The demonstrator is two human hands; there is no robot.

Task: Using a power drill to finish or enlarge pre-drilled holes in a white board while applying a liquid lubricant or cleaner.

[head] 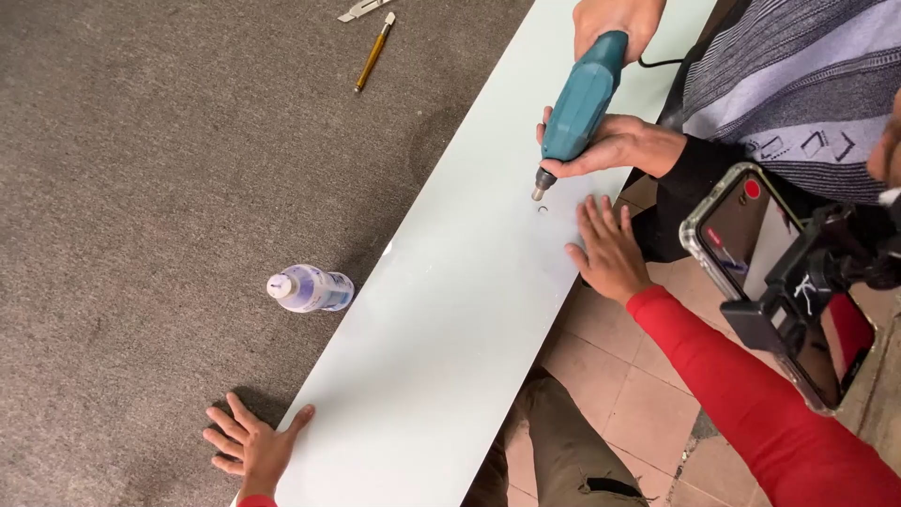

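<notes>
A long pale glass sheet (450,310) lies on a grey carpeted table, running from near me to the far right. My left hand (251,447) rests flat and open at the sheet's near left edge, partly on the carpet. My right hand (608,249), in a red sleeve, presses flat on the sheet's right edge. Just beyond it, another person's two hands hold a teal power drill (574,108) with its bit tip just above a small ring mark (542,208) on the sheet.
A small plastic bottle (310,287) lies on its side on the carpet (169,188) left of the sheet. A yellow-handled cutter (374,53) and a metal tool (361,9) lie at the far edge. A phone on a mount (765,272) hangs at right above a tiled floor.
</notes>
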